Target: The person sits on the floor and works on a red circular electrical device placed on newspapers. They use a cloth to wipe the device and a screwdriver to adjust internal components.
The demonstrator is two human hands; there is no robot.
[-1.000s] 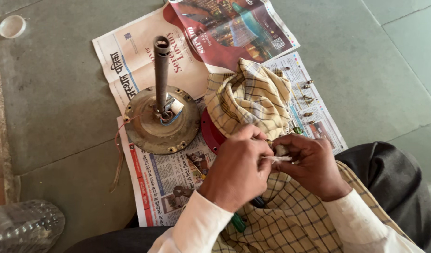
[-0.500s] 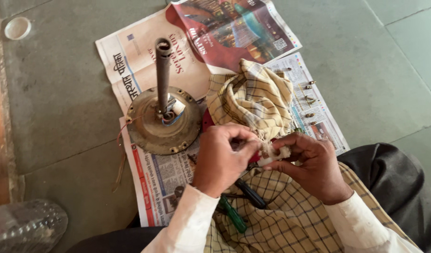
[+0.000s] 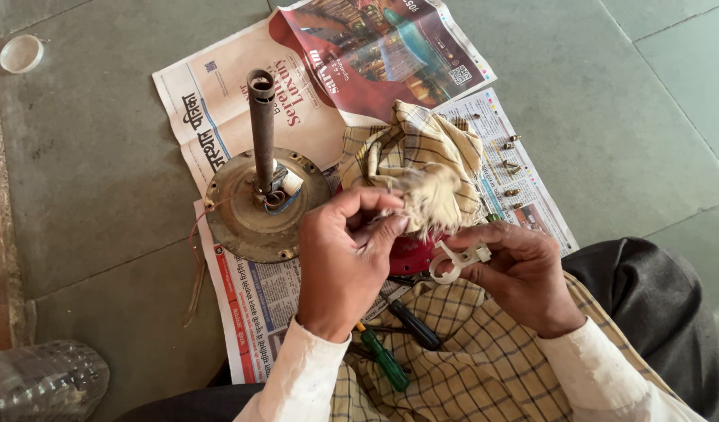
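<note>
White plastic clip (image 3: 456, 260) pinched in right hand (image 3: 524, 273) fingers; left hand (image 3: 348, 254) closed on frayed tuft of checked cloth (image 3: 422, 168), just beside right. Beyond left hand: metal disc with upright pipe (image 3: 262, 187) on newspaper (image 3: 219, 101). Green-handled screwdriver (image 3: 383, 361) below hands

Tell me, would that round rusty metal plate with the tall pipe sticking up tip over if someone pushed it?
Probably not easily. The round rusty metal plate lies flat and wide on the newspaper, so it likely feels heavy and stiff. A push high on the upright grey pipe might rock it, since the pipe stands tall above the base.
</note>
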